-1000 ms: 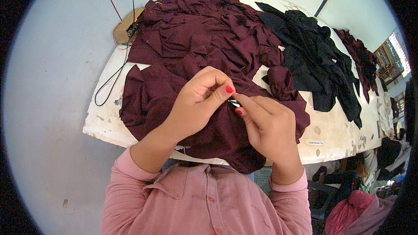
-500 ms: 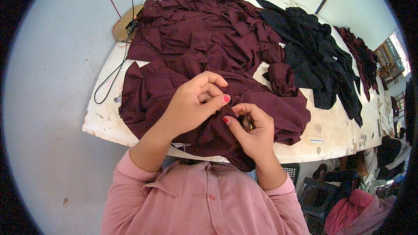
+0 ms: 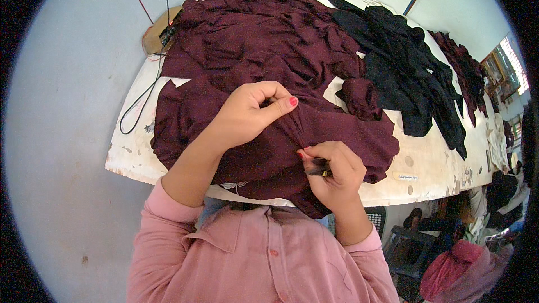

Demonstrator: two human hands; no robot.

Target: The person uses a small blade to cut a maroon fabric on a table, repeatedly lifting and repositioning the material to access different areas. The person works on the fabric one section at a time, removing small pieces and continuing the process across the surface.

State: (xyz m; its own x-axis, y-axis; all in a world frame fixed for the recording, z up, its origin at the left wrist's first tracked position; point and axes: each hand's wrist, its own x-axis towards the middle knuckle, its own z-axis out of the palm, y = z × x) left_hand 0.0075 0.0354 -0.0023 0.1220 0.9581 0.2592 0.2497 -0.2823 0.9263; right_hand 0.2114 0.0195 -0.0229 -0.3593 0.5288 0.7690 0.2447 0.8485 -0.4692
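A large heap of maroon cloth [image 3: 241,39] covers the near and left part of the table, its front edge hanging over toward me. My left hand [image 3: 241,115] is closed in a pinch on a fold of it. Nearer and to the right, my right hand [image 3: 339,168] pinches the same cloth between thumb and fingers. The stretch between the two pinches is drawn into a taut crease. Tucked in the right palm is a small dark tool [image 3: 319,166] with a yellowish spot; fingers hide most of it, so its kind is unclear.
Black cloth [image 3: 401,62] lies to the right of the heap, with more dark maroon cloth [image 3: 463,67] farther right. A black cable [image 3: 145,104] runs along the left of the white, worn table [image 3: 132,157]. Dark chairs [image 3: 407,247] and a pink bundle [image 3: 455,269] are at lower right.
My hands have moved apart: the right went down and slightly right, the left rose a little. The cloth between them has become stretched.
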